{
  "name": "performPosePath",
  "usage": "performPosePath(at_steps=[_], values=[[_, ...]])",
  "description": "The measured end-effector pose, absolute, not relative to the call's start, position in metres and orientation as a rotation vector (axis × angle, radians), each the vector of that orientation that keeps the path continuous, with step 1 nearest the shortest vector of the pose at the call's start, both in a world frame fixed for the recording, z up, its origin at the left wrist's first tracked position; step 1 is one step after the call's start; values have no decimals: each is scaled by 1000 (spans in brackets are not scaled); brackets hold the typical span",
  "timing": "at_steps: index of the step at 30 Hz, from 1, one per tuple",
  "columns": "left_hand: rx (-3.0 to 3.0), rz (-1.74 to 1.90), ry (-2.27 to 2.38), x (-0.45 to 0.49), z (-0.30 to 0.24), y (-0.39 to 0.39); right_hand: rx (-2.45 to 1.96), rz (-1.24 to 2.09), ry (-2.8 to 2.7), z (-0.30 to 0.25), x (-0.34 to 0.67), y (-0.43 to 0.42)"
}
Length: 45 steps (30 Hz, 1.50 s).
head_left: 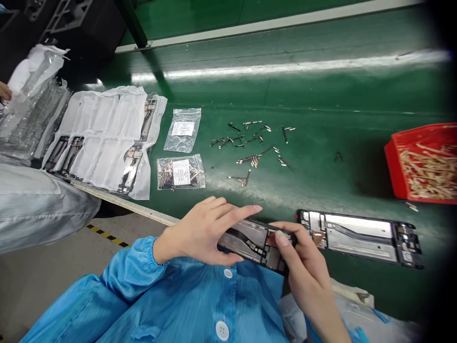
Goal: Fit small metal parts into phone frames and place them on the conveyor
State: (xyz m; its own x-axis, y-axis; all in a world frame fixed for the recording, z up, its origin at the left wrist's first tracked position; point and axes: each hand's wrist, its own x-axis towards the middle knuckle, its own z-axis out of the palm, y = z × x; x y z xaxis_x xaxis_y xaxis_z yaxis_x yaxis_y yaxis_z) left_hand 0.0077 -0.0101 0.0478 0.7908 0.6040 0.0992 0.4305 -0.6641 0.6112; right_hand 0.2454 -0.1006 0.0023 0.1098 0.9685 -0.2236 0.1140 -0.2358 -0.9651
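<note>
Both of my hands hold a phone frame (246, 238) with a silvery inside and a dark flex cable, tilted over the near table edge. My left hand (207, 231) is wrapped across its left end, forefinger stretched along the far side and thumb on the near side. At the other end my right hand (303, 257) grips it, thumb pressed on the inner face near a copper-coloured patch. A second phone frame (360, 236) lies on the table to the right. Beyond my hands, small dark flex cables (250, 159) are scattered loosely.
A red bin (396, 166) of thin pale pieces stands at right. Two zip bags lie left of centre: a labelled one (183, 128) and one with small parts (166, 174). Farther left are a white pocketed sheet (103, 138) holding frames, stacked plastic packaging (32, 114) and another person's hand (4, 91).
</note>
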Motion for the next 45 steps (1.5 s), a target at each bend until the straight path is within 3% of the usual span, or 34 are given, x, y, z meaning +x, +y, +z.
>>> performPosePath(at_steps=[5,10,15,24,33,41,45], values=[[2411,303,742,6,53,-6,-1430,668,-1572,14,257,-88],[2354,401,764,9,55,-10,-1277,503,-1737,18,262,-82],[2256,551,1011,17,49,-17,-1165,452,-1812,11,264,-79],[2165,1184,1032,26,14,-25,-1151,604,-1736,21,262,-81],[2385,1302,923,15,-17,-38,-1230,881,-1473,10,251,-89],[2325,1380,947,20,-9,-38,-1116,389,-1834,10,246,-89],[2326,1384,964,23,-5,-36,-1103,345,-1902,3,247,-93]])
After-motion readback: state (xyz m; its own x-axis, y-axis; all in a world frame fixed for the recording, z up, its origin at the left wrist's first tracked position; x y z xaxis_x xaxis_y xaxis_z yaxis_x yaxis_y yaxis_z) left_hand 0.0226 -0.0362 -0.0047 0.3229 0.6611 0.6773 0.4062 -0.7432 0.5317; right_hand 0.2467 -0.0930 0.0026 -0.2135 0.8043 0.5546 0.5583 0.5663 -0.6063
